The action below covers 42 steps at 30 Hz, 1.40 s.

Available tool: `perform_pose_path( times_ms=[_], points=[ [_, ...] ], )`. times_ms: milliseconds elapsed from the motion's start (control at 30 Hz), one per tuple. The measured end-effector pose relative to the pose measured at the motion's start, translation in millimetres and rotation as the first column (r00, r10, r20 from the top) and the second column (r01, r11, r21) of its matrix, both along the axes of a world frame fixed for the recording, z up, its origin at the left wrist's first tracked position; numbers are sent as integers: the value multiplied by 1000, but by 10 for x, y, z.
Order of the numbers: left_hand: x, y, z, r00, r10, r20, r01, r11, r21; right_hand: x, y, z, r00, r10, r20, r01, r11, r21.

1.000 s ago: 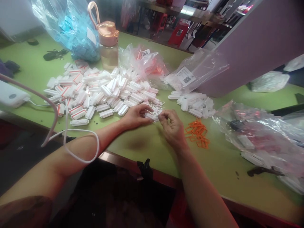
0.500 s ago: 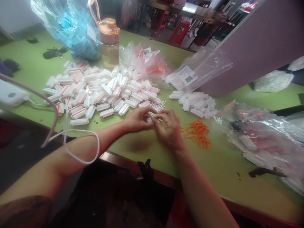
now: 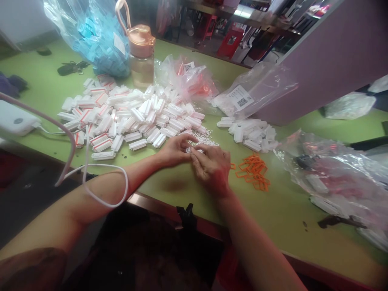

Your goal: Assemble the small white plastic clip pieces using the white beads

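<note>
My left hand (image 3: 176, 151) is closed, its fingertips gripping a small white plastic piece (image 3: 188, 150) that is mostly hidden. Right against it, my right hand (image 3: 212, 166) has its thumb and fingers pressed together at the same piece. Just beyond the fingers lies a scatter of tiny white pins (image 3: 206, 138). A large heap of white plastic housings (image 3: 136, 115), some with red-orange strips, spreads behind my left hand. Orange rectangular frames (image 3: 254, 171) lie to the right of my right hand, and a smaller pile of white parts (image 3: 248, 133) sits behind them.
A drink bottle (image 3: 142, 56) stands behind the heap, beside a bag of blue parts (image 3: 106, 48). Clear plastic bags (image 3: 242, 95) lie at the back and right. A white cable (image 3: 124, 182) loops over my left forearm from a white box (image 3: 18, 117). A partition (image 3: 327, 60) rises at right.
My right hand has turned over and its fingers have moved slightly left, closer to my left fingertips. More of the tiny white pins show. The view has shifted slightly.
</note>
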State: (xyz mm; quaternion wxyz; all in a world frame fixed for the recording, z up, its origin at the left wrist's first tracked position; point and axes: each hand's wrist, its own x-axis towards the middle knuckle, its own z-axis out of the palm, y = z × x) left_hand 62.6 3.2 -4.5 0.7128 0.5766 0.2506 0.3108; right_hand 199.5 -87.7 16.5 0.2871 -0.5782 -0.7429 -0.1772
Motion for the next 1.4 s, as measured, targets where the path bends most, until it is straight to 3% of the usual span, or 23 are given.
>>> perform_pose_path(
  times_ms=[100,200,300,400,500,633,833,1100,1267,1400],
  points=[
    [7,7,-17,1000,2,12,-2,1000,-8,22,7,9,997,7,-76,-12,998,-63],
    [17,22,-3,997,70,-15,-70,997,21,157,27,5,946,0,-324,-23,997,-69],
    [17,56,14,984,163,-77,-155,982,103,330,54,-40,877,-107,-468,61,992,-113],
    [12,94,7,970,233,-65,-221,963,152,400,74,-101,915,-185,-358,83,956,-282],
    [13,109,-5,962,267,-57,-253,951,179,350,85,-129,959,-187,-211,96,921,-378],
    [19,99,5,960,271,-72,-252,947,201,282,84,-106,986,-147,-83,106,923,-370],
    [17,105,-3,959,273,-72,-253,944,211,284,90,-88,986,-144,-80,113,945,-306],
    [20,98,0,962,261,-81,-241,950,197,279,128,-116,983,-139,118,168,941,-293],
    [16,84,2,964,249,-99,-223,951,214,323,118,-114,979,-175,110,200,934,-295],
    [4,89,15,964,238,-117,-206,950,234,377,106,-85,979,-197,-51,164,912,-376]
  ],
)
